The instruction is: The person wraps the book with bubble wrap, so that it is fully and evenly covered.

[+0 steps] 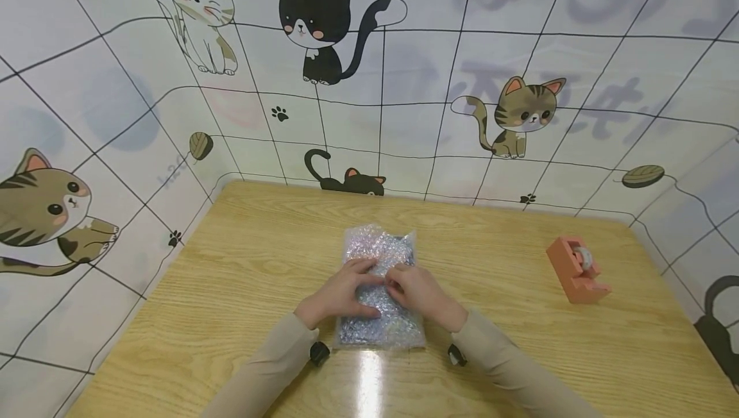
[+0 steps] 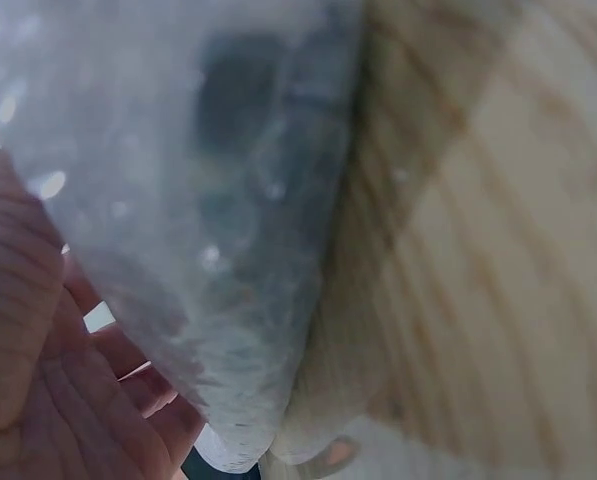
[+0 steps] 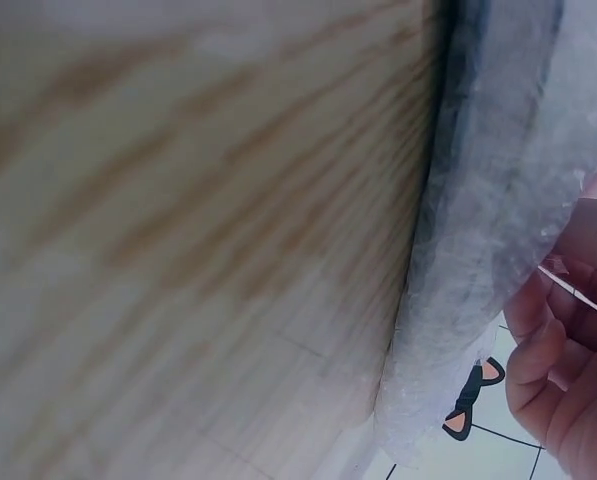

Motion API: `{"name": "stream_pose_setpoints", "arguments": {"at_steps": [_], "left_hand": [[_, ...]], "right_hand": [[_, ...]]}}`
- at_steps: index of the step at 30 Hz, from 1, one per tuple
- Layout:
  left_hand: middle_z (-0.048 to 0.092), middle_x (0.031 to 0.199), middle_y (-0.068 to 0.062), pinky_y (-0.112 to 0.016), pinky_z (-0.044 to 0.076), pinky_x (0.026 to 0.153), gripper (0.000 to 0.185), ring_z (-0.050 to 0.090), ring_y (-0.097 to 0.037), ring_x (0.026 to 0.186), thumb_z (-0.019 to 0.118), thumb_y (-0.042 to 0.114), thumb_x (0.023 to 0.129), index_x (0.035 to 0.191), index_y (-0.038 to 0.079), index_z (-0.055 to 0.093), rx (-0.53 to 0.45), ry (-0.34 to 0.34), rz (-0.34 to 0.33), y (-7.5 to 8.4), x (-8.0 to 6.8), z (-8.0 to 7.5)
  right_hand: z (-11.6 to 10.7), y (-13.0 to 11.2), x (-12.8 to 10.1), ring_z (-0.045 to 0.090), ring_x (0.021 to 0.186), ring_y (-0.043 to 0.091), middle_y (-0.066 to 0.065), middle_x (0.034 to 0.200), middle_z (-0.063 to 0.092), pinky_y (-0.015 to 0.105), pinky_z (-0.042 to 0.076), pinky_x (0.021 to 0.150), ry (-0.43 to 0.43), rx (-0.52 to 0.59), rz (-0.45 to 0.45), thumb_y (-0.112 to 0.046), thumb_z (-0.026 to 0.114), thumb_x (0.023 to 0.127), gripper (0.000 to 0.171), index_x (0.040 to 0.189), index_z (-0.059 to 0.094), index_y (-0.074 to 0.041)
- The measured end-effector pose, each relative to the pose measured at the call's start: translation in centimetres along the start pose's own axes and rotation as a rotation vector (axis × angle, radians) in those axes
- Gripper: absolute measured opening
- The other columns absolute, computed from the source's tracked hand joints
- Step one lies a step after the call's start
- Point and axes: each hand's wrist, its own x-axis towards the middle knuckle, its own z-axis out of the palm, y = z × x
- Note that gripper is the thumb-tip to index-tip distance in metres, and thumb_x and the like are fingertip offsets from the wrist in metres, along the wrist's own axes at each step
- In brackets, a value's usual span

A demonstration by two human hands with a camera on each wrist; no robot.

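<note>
Both hands down on the bubble-wrap parcel point(image 1: 378, 290) now, mid-table, right in front of me. Its long axis runs away from me, near end towards my chest, far end towards the cat wall point(image 1: 369, 52).

Left hand point(image 1: 340, 293) lies on the parcel's left half, fingers bent over the top and pressing the wrap, tips pointing in towards centre. Right hand point(image 1: 418, 293) mirrors it on the right half, fingers curled onto the wrap. Fingertips of the two nearly meet over the middle; I judge they're pinching a fold of wrap there, but can't say for sure from the head view.

Wrist cams are v. close and blurry: left wrist view shows my palm point(image 2: 38, 380) under or against the wrapped bundle point(image 2: 208, 200) with something dark inside; right wrist view shows fingers point(image 3: 568, 360) beside the parcel's edge point(image 3: 478, 220), wood grain alongside.

Neither hand is nearer, both sit dead on it, so no reach needed.

Room: bare table point(image 1: 231, 290) left and right of the parcel, plenty towards the far edge too. Tape dispenser point(image 1: 577, 269), orange, stands well apart on my right side, nearer my right hand. Near table edge is close to the parcel's near end, so less slack on that side.
</note>
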Motion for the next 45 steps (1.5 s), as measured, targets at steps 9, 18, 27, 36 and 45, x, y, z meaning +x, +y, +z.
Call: {"name": "stream_pose_setpoints", "arguments": {"at_steps": [9, 18, 27, 36, 45], "left_hand": [[0.035, 0.146, -0.018, -0.051, 0.027, 0.108, 0.060, 0.030, -0.035, 0.134, 0.081, 0.037, 0.070, 0.121, 0.011, 0.064, -0.002, -0.017, -0.018, 0.1, 0.1, 0.0], [0.036, 0.145, -0.019, -0.050, 0.026, 0.109, 0.066, 0.030, -0.035, 0.134, 0.081, 0.037, 0.070, 0.124, 0.006, 0.059, -0.002, -0.016, -0.018, 0.1, 0.1, -0.1], [0.037, 0.144, -0.017, -0.046, 0.026, 0.110, 0.086, 0.029, -0.034, 0.134, 0.082, 0.037, 0.068, 0.134, -0.003, 0.043, -0.022, -0.001, -0.059, 0.2, 0.0, -0.1], [0.037, 0.145, -0.016, -0.045, 0.027, 0.109, 0.090, 0.029, -0.032, 0.134, 0.082, 0.038, 0.069, 0.137, -0.002, 0.039, -0.033, -0.011, -0.075, 0.1, 0.1, 0.1], [0.037, 0.144, -0.017, -0.047, 0.027, 0.109, 0.090, 0.030, -0.034, 0.134, 0.082, 0.037, 0.068, 0.137, -0.003, 0.039, -0.036, 0.001, -0.059, 0.2, -0.1, 0.0]], "right_hand": [[-0.8, 0.0, -0.4, 0.057, 0.067, 0.010, 0.001, 0.078, 0.062, 0.017, 0.048, 0.061, -0.085, 0.014, -0.029, -0.011, 0.073, 0.079, 0.009, 0.086, 0.072, -0.005], [-2.3, 0.3, -1.2, 0.057, 0.073, 0.010, 0.002, 0.086, 0.061, 0.019, 0.049, 0.066, -0.189, 0.065, -0.099, -0.015, 0.071, 0.082, 0.013, 0.089, 0.073, -0.004], [-2.1, 0.8, -1.7, 0.052, 0.072, 0.009, 0.005, 0.097, 0.060, 0.018, 0.046, 0.062, -0.232, 0.123, -0.055, -0.020, 0.063, 0.089, 0.039, 0.123, 0.060, -0.001], [-1.1, 0.9, -1.4, 0.042, 0.071, 0.006, 0.002, 0.094, 0.052, 0.016, 0.041, 0.060, -0.261, 0.106, -0.009, -0.019, 0.061, 0.091, 0.041, 0.130, 0.056, -0.007], [-1.2, 1.2, -0.8, 0.042, 0.069, 0.007, 0.004, 0.095, 0.050, 0.018, 0.041, 0.059, -0.329, 0.151, 0.039, -0.021, 0.062, 0.090, 0.048, 0.135, 0.051, -0.008]]}}
